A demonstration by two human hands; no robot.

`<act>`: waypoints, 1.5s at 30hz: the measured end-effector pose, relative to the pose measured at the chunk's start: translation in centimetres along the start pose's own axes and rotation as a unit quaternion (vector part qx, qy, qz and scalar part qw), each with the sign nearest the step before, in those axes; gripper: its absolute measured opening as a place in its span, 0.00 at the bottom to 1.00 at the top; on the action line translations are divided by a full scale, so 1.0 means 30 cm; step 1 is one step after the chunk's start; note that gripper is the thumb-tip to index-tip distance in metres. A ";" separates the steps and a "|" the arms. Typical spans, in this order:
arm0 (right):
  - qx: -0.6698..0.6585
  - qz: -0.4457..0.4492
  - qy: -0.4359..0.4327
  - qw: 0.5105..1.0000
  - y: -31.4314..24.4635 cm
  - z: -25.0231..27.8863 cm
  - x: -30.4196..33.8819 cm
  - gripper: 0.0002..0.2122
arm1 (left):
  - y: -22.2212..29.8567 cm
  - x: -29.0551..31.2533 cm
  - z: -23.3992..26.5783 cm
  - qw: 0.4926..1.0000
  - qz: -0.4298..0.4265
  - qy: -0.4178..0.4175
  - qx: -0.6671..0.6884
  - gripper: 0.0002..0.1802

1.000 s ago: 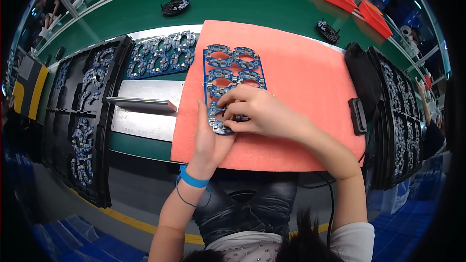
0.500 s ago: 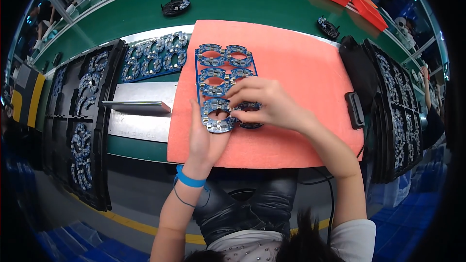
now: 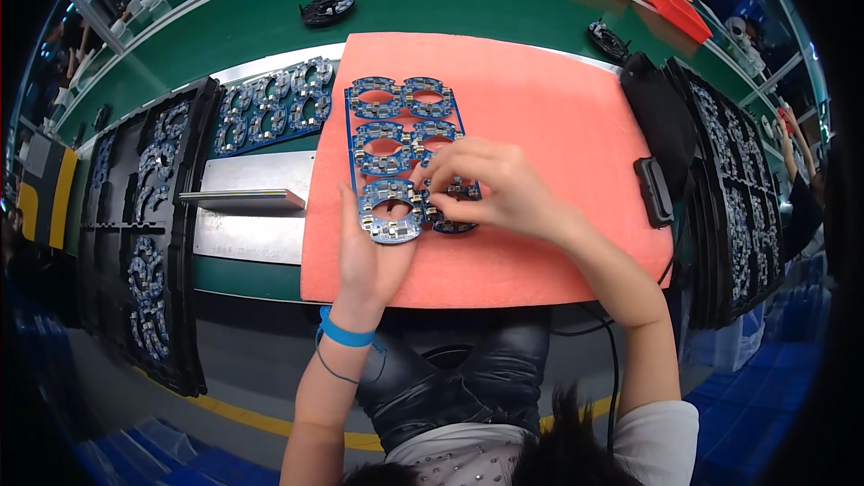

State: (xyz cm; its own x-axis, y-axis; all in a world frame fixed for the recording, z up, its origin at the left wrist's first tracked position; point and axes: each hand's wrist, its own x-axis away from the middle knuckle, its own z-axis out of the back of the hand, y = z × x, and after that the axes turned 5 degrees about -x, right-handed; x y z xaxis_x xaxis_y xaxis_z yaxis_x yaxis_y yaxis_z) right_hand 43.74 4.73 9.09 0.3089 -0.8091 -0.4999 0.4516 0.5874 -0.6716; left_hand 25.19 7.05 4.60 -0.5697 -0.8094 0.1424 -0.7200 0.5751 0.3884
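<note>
Left hand [image 3: 363, 252]: I see fingers holding circuit panel [image 3: 387, 165]
Right hand [image 3: 497, 187]: fingers curled over near-right ring [image 3: 453, 228], grip unclear

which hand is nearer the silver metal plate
Left. The left hand is right of the metal plate, partly under the circuit board; the right hand is farther right, over its right part.

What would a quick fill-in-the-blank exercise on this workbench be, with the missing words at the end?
1. The blue circuit-board panel with ring-shaped boards by the hands has three rows of ____ rings each.
2. A flat blue wristband circles the person's ____ wrist.
3. A round black frame with upright prongs rests on the ____ tabletop.
4. A small black oblong box lies by the ____ edge of the flat pink foam sheet.

Missing words: two; left; green; right.
</note>
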 end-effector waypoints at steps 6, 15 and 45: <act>0.120 0.044 -0.048 0.991 -0.022 -0.020 0.033 0.07 | -0.009 -0.002 -0.009 0.999 -0.025 0.000 -0.034 0.35; 0.000 -0.061 0.010 0.998 0.028 0.010 0.025 0.06 | -0.004 0.002 -0.002 1.000 0.005 -0.023 0.005 0.32; -0.064 -0.140 -0.051 0.987 0.022 0.053 0.098 0.03 | -0.007 0.001 -0.015 1.000 -0.014 -0.013 0.009 0.28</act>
State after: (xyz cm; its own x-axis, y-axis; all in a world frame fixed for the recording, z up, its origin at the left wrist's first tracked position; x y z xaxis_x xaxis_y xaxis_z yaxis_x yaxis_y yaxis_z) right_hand 46.28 2.71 8.04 0.2726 -0.9335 -0.2329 0.4228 0.3336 -0.8426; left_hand 25.49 6.85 4.92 -0.5589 -0.8223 0.1072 -0.7427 0.5539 0.3763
